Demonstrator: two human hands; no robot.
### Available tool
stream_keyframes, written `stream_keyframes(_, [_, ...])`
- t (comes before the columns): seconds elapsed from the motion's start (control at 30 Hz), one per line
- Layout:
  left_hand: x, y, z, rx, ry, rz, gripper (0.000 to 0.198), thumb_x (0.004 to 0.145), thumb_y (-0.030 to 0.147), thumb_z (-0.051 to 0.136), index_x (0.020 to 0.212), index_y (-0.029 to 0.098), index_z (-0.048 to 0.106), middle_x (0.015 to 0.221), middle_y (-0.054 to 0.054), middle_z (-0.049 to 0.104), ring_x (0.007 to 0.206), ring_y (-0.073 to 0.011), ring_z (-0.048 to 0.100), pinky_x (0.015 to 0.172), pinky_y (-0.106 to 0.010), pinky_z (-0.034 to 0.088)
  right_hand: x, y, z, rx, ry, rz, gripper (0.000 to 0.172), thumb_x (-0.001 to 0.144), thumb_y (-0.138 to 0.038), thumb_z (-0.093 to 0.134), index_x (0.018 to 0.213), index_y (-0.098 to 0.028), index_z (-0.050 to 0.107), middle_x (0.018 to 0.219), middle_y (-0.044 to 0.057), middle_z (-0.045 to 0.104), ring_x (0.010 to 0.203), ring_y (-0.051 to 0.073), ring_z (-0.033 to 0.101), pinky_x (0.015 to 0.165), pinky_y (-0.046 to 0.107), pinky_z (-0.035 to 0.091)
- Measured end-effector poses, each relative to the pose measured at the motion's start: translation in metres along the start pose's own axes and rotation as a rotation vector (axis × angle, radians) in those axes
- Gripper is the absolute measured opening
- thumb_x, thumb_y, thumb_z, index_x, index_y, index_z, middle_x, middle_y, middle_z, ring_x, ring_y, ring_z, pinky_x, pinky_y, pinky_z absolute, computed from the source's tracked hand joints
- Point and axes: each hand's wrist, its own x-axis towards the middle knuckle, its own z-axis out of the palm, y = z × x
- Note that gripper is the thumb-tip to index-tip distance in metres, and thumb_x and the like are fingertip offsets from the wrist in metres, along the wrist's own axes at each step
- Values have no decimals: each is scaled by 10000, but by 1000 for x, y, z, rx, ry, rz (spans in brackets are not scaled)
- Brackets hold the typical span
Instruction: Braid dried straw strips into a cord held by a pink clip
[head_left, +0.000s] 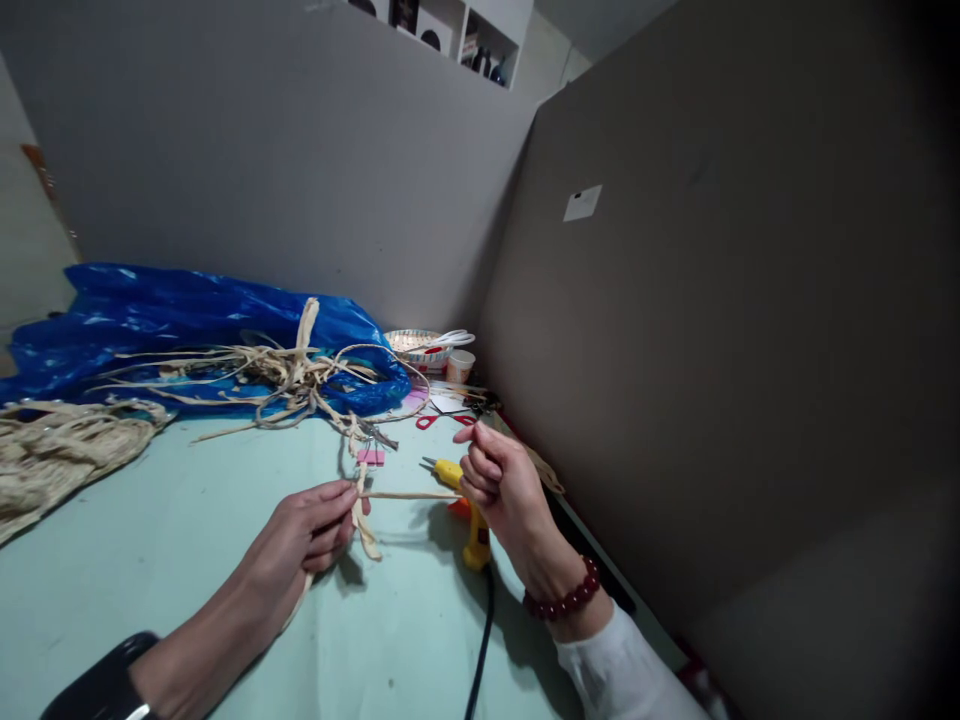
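My left hand (319, 525) pinches a braided straw cord (362, 480) at its lower part, where loose ends hang below the fingers. From that spot a thin straw strand (412, 495) runs level to my right hand (499, 475), whose curled fingers grip its other end. A pink clip (370, 457) sits on the cord just above my left hand. Partly behind my right hand lies a yellow glue gun (476, 545) with a black cable.
A blue plastic bag (187, 300) with tangled straw (289, 375) lies at the back left. A woven straw piece (67, 455) is at far left. Red-handled scissors (426, 422), a paper cup (460, 366) and a basket (416, 340) stand behind. Grey partitions (300, 150) enclose the table (375, 640).
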Motion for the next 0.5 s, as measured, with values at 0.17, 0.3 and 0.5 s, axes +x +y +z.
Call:
stream_keyframes(0.17, [0, -1, -4, 42, -54, 26, 324, 720, 397, 698, 631, 143, 518, 504, 67, 405, 425, -10, 166, 402, -154, 62, -4, 5, 0, -754, -65, -56, 213, 892, -255, 431, 948, -141, 602, 532, -39, 474, 428, 85, 352, 449, 215, 293])
stream_keyframes(0.3, [2, -1, -8, 98, -134, 27, 310, 751, 408, 679, 671, 132, 563, 519, 64, 430, 429, -7, 104, 396, -167, 41, -12, 8, 8, -1527, -120, -522, 255, 811, -78, 485, 1019, -151, 612, 1059, 129, 634, 959, 234, 538, 873, 425, 368])
stream_keyframes(0.5, [7, 0, -8, 137, -146, 41, 329, 675, 423, 745, 695, 127, 601, 540, 70, 408, 439, -10, 118, 394, -175, 49, -29, 22, 29, -1629, -439, -583, 121, 882, -129, 465, 878, -165, 581, 949, 74, 648, 916, 193, 544, 922, 382, 334])
